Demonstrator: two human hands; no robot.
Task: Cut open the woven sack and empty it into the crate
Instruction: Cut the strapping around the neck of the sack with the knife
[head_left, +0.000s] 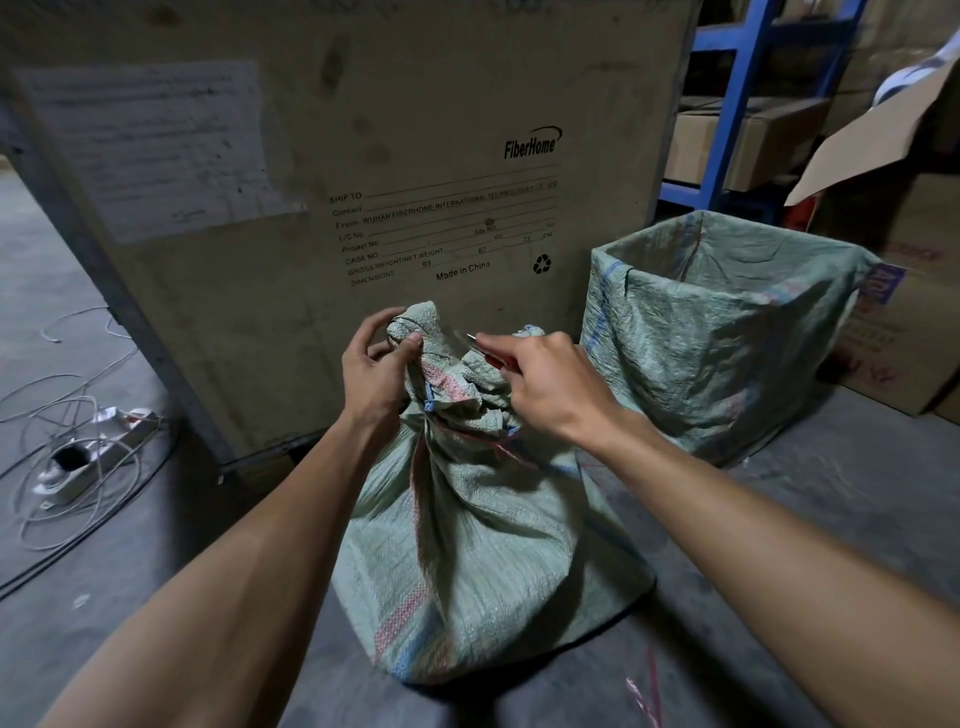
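On the floor, all places read from the sack.
Sack (483, 545): green woven, upright on grey concrete floor (779, 545); neck bunched and tied, still closed.
Left hand (376, 371): at the neck's left side; thumb and fingers curled, pinching the bunched top fabric.
Right hand (545, 387): at the neck's right side; fingers closed round a cutter (480, 345) with a red grip and a blurred metal tip; index finger lies straight along it. Tip points left into the gathered fabric; contact with it cannot be told.
Lined box (722, 332): right of and behind the sack, near but apart; open top, a second woven bag draped inside and over its rim. Whether a crate lies under the lining cannot be told.
Wooden case (363, 156): directly behind the sack, large, printed "FiberHome" and "Made in China"; paper sheet (150, 150) on its left part.
Cables (62, 452): left of the sack, well apart, loose white coils on the floor round a power strip (98, 452).
Blue rack (727, 104): far behind, right; cartons on its shelf.
Carton (904, 291): just right of the lined box, flap raised.
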